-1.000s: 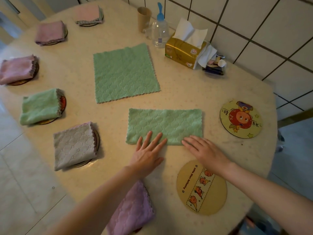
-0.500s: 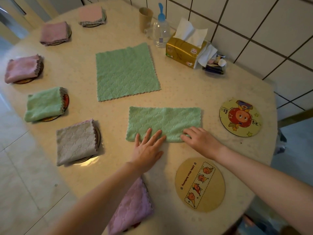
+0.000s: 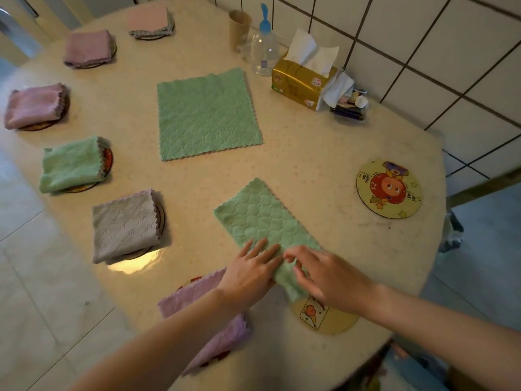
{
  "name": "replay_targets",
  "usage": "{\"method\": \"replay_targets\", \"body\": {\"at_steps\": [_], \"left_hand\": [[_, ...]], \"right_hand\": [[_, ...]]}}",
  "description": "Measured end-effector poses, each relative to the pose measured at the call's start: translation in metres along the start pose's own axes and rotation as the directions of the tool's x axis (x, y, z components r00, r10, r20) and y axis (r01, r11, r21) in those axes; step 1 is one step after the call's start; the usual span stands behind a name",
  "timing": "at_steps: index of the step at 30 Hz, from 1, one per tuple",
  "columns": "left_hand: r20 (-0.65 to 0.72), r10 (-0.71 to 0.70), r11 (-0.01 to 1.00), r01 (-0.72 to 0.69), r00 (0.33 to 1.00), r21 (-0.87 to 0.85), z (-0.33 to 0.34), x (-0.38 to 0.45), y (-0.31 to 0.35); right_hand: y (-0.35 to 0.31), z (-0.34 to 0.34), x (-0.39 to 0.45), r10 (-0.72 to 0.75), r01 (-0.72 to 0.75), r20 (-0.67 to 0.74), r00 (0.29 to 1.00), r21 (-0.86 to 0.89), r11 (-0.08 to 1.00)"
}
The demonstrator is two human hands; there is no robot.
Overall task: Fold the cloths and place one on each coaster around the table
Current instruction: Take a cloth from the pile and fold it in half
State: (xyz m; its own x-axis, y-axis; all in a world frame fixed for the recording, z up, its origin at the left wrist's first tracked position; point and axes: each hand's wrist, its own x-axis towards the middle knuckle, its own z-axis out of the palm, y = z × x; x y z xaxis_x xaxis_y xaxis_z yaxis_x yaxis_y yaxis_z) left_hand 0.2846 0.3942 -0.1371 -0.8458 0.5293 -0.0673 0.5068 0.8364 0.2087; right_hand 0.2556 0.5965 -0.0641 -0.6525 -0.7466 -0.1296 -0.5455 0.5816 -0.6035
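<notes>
A half-folded green cloth (image 3: 262, 215) lies slantwise on the table, its near end over the edge of a bare yellow coaster (image 3: 329, 323). My left hand (image 3: 251, 272) rests flat on that near end with straight fingers. My right hand (image 3: 327, 277) curls its fingers round the bunched end beside it. A second green cloth (image 3: 207, 114) lies spread flat further back. Another bare coaster with a cartoon figure (image 3: 389, 189) sits at the right.
Folded cloths sit on coasters along the left rim: purple (image 3: 203, 306), grey (image 3: 124, 224), green (image 3: 70, 165), pink (image 3: 33, 105), purple (image 3: 87, 48), pink (image 3: 148, 19). A tissue box (image 3: 301, 80), bottle (image 3: 265, 49) and cup (image 3: 239, 26) stand by the tiled wall.
The half-folded cloth has swung from lying crosswise to slanting, its right end drawn toward me. My right hand went from flat on it to gripping it, and both hands came closer together.
</notes>
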Motion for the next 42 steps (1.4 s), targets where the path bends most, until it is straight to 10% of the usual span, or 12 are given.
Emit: {"method": "replay_targets", "body": {"at_steps": [4,10,14,19,22,25,39,42], "left_hand": [[0.061,0.206,0.969,-0.212,0.977,0.127,-0.006,-0.027,-0.022],[0.303,0.173,0.983,-0.183,0.937,0.005,-0.002,-0.040,-0.039],[0.219,0.098,0.953,-0.028,0.971,-0.303,-0.010,-0.036,-0.042],[0.341,-0.454,0.426,0.537,0.823,-0.728,-0.025,-0.021,-0.052],[0.494,-0.550,-0.027,0.577,0.673,-0.816,-0.030,-0.009,-0.062],[0.540,-0.561,-0.198,0.532,0.628,-0.823,-0.036,0.000,-0.066],[0.560,-0.698,-0.337,0.485,0.446,-0.807,-0.025,0.000,-0.062],[0.204,-0.848,0.251,0.709,0.490,-0.659,-0.026,-0.003,-0.061]], "right_hand": [[0.041,0.014,0.005,-0.095,0.101,0.035,0.995,-0.318,0.943],[0.068,0.030,0.017,-0.146,0.285,0.308,0.940,-0.477,0.831],[0.070,0.026,0.017,-0.133,0.261,0.304,0.943,-0.433,0.863],[0.054,0.011,0.028,0.074,-0.082,0.191,0.979,0.034,0.996],[0.036,0.008,0.052,0.267,-0.276,0.080,0.960,0.403,0.872],[0.031,0.010,0.083,0.439,-0.359,-0.011,0.898,0.558,0.748],[0.044,0.028,0.132,0.608,-0.570,0.014,0.794,0.367,0.735],[0.042,0.029,0.134,0.618,-0.581,-0.016,0.786,0.321,0.748]]}}
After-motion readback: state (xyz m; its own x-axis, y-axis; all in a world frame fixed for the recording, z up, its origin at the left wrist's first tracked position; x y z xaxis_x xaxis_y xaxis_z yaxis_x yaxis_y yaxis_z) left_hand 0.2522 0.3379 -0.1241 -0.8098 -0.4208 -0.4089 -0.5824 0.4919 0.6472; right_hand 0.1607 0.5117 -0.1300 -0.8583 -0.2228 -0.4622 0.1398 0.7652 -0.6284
